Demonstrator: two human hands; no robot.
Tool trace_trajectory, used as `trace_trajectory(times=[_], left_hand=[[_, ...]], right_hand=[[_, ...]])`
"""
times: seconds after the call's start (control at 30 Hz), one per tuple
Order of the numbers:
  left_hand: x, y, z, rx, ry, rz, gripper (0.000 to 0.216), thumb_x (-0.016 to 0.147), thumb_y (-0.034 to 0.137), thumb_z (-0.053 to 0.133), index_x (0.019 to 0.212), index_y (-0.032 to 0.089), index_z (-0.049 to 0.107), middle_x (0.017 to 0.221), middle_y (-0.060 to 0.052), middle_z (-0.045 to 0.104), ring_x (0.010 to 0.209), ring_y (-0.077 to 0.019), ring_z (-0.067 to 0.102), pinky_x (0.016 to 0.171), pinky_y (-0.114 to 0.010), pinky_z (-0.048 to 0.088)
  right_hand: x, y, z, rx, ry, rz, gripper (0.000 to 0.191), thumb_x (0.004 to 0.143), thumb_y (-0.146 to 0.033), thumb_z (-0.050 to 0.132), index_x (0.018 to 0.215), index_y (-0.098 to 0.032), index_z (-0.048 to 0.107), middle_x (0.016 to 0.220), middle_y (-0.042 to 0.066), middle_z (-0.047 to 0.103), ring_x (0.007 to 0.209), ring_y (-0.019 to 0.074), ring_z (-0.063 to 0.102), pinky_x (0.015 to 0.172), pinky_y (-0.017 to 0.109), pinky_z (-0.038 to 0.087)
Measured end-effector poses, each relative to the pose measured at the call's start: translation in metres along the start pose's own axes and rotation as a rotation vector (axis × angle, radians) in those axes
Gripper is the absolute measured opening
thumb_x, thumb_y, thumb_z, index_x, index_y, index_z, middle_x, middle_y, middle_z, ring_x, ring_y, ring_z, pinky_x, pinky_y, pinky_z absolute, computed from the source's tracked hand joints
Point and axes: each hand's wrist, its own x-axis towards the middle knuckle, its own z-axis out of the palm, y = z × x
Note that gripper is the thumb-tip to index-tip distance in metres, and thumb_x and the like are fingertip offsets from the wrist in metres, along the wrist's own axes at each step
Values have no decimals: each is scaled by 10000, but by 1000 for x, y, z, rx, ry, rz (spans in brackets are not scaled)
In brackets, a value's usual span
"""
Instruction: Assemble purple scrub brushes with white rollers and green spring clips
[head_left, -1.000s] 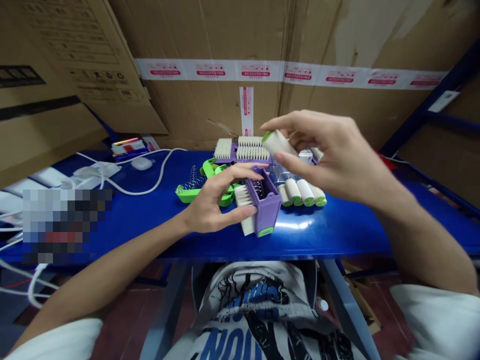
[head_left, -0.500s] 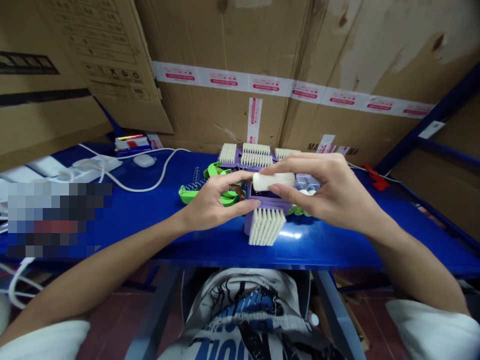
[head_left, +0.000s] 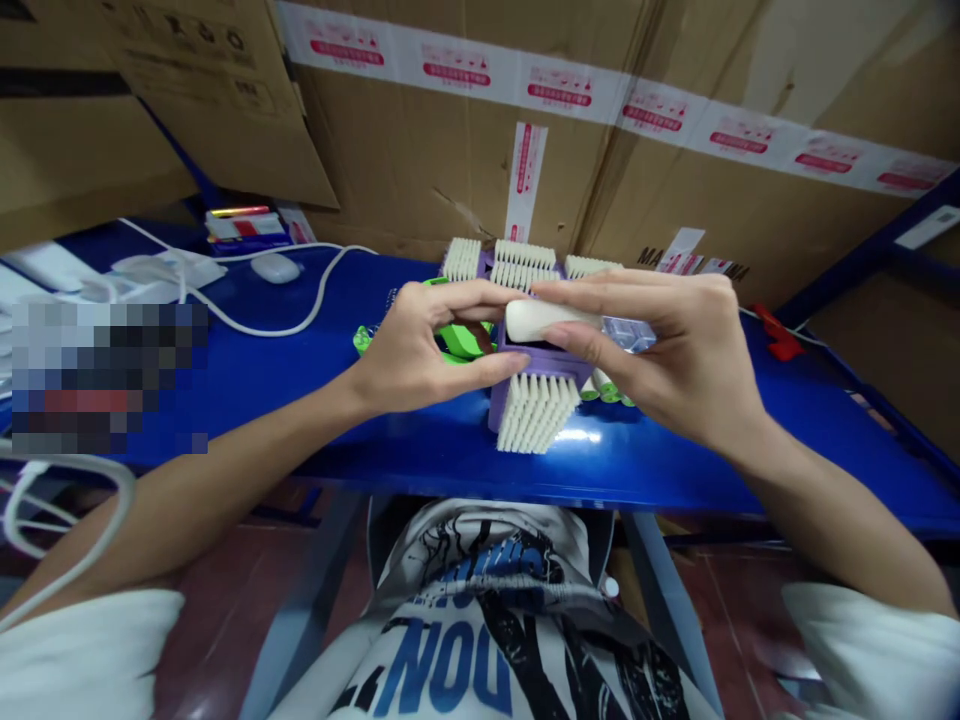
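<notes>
My left hand [head_left: 435,345] grips a purple brush [head_left: 551,363] with its thumb along the near edge and its fingers behind. Rows of cream bristles [head_left: 536,415] point down toward me from the brush. My right hand [head_left: 667,350] pinches a white rounded piece [head_left: 525,320] between thumb and fingers, right over the dark upper part of the brush. The left fingertips reach close to this piece; whether they touch it I cannot tell. Behind the left hand lies a bright green plastic part [head_left: 465,342], partly covered. White-and-green cylinders [head_left: 600,388] lie beyond the brush, partly behind the right hand.
Several more purple brushes with cream bristles [head_left: 525,262] stand at the back against the cardboard [head_left: 420,170]. On the left of the blue table [head_left: 375,450] are a white mouse [head_left: 275,267], a white cable and a power strip [head_left: 169,272]. A red object [head_left: 780,335] lies far right.
The camera has tilted, so the table appears higher in view. The white piece has turned slightly and stays over the brush. Both hands keep their grips.
</notes>
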Motion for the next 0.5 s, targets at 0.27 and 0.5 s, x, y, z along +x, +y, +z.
trace_trajectory(times=[0.27,0.5], left_hand=[[6,-21,-7,136,-17,238,496,969,458,970,1401,248,848,1317,-99,886,1169,-274,869,1039,-356,704],[5,-13,12,211,33,364,365,1073,409,872,1407,261,867,1325,-111,891,1187,-246,853,1050,-368,682]], right_hand=[[-20,27,34,-12,99,-175,424,1163,-357,731,1579,-279,761,1401,107,835,1257,301,806,1107,488,685],[-28,40,59,307,227,80,556,1056,-562,867,1462,-311,581,1050,19,796,869,233,783,782,423,699]])
